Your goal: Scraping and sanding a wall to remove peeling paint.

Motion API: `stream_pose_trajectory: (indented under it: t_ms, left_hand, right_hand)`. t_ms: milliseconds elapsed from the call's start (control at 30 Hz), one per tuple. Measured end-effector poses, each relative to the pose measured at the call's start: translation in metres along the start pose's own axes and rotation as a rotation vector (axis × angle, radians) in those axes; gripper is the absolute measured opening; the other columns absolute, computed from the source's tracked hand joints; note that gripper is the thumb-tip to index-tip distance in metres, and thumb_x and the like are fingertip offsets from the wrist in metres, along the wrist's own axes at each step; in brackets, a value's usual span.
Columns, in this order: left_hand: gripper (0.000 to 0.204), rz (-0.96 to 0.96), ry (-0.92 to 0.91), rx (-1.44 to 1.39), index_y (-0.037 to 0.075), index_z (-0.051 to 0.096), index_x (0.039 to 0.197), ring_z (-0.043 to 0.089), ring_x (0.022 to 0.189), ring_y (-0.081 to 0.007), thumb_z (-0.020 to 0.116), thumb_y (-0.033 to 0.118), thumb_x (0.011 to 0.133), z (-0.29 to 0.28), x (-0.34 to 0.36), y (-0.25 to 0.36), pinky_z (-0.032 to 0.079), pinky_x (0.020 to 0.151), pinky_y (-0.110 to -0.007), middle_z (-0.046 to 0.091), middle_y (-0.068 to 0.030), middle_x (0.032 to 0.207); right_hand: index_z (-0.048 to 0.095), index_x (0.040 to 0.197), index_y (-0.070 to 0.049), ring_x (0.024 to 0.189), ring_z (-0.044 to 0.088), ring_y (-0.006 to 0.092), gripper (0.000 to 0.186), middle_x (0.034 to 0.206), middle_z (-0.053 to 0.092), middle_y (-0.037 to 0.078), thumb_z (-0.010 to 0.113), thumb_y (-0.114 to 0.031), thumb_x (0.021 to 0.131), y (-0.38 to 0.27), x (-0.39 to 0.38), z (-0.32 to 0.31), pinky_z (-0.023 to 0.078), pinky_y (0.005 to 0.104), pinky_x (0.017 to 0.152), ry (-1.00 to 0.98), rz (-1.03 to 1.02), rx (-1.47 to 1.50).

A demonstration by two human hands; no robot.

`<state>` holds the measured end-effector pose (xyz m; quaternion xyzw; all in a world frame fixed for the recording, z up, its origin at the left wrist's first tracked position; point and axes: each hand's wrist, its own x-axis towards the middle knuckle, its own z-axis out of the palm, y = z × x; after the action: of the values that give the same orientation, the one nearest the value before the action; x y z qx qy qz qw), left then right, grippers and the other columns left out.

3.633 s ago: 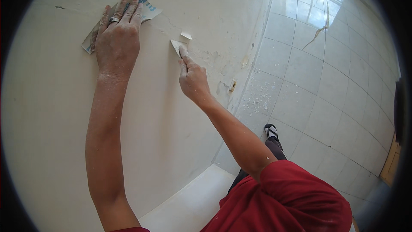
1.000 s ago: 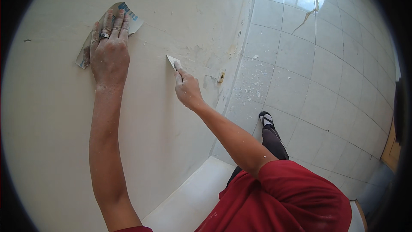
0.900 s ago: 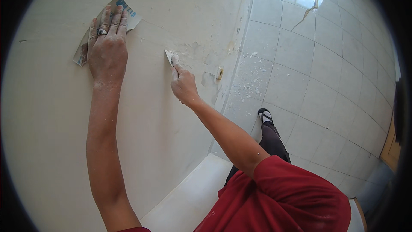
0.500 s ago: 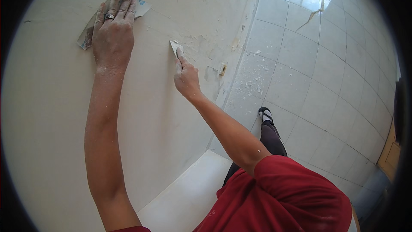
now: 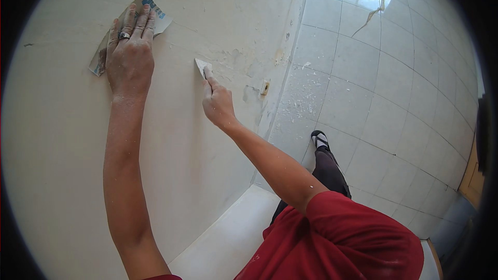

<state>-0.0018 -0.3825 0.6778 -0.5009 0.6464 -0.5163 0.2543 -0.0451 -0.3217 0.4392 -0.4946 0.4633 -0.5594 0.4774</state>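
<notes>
While both hands work the pale wall, these lines fix how they lie:
Right hand: the right hand [image 5: 218,103], centre of the frame, is closed round the handle of a small putty knife [image 5: 203,67].
Knife axis: its long axis runs up and slightly left from the fist; the blade is flat against the wall [image 5: 62,176].
Rough patch: chipped plaster [image 5: 244,62] lies just right of the blade, nearer this hand.
Left hand: the left hand [image 5: 129,54], upper left of the frame, presses flat with fingers spread on a folded sheet of sandpaper [image 5: 153,13].
Gap: the hands are well apart.
Floor: plaster flakes [image 5: 306,103] lie on the tiled floor [image 5: 394,88] at the wall's foot.
</notes>
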Motion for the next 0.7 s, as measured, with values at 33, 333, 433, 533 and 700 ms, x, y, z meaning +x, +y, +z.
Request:
stream_pose_trajectory:
  t_ms: [33, 333, 433, 533, 700]
  left_hand:
    - [0.047, -0.002, -0.012, 0.005, 0.022, 0.054, 0.142, 0.033, 0.145, -0.0103, 0.047, 0.011, 0.097, 0.000, -0.002, 0.000, 0.025, 0.122, -0.035, 0.046, 0.0103, 0.151]
    - [0.045, -0.018, -0.002, -0.039, 0.021, 0.054, 0.142, 0.035, 0.144, -0.0100, 0.048, 0.013, 0.098, 0.006, -0.008, 0.002, 0.026, 0.122, -0.035, 0.048, 0.0097, 0.150]
    - [0.044, -0.010, 0.005, -0.068, 0.020, 0.055, 0.141, 0.036, 0.144, -0.0099, 0.048, 0.014, 0.098, 0.000, 0.004, 0.007, 0.027, 0.121, -0.034, 0.049, 0.0094, 0.149]
    - [0.042, 0.009, 0.017, -0.046, 0.020, 0.057, 0.139, 0.037, 0.143, -0.0097, 0.048, 0.016, 0.098, 0.009, 0.001, -0.003, 0.028, 0.121, -0.035, 0.051, 0.0092, 0.147]
    - [0.040, 0.005, 0.056, -0.113, 0.018, 0.059, 0.137, 0.040, 0.141, -0.0095, 0.048, 0.016, 0.099, 0.012, -0.001, -0.007, 0.030, 0.120, -0.035, 0.054, 0.0073, 0.145]
  right_hand:
    - [0.045, 0.149, -0.013, 0.042, 0.050, 0.0176, 0.047, 0.064, 0.059, 0.009, 0.044, -0.025, 0.103, -0.006, 0.020, -0.008, 0.043, 0.0359, 0.039, -0.012, 0.002, 0.005]
    - [0.050, 0.143, -0.009, 0.085, 0.063, 0.0490, 0.043, 0.090, 0.063, 0.034, 0.048, -0.018, 0.100, -0.059, -0.015, -0.017, 0.048, 0.0480, 0.076, -0.214, 0.213, 0.064]
    - [0.050, 0.142, -0.007, 0.080, 0.064, 0.0471, 0.043, 0.090, 0.064, 0.033, 0.049, -0.018, 0.101, -0.046, 0.050, -0.026, 0.049, 0.0457, 0.073, -0.039, 0.353, 0.195]
    - [0.051, 0.142, -0.007, 0.080, 0.064, 0.0468, 0.042, 0.091, 0.064, 0.033, 0.049, -0.017, 0.100, -0.056, 0.042, -0.030, 0.050, 0.0444, 0.074, -0.158, 0.375, 0.143]
    - [0.049, 0.145, -0.013, 0.057, 0.060, 0.0385, 0.044, 0.073, 0.066, 0.024, 0.051, -0.018, 0.101, -0.054, -0.012, -0.010, 0.052, 0.0404, 0.068, -0.204, 0.133, 0.020]
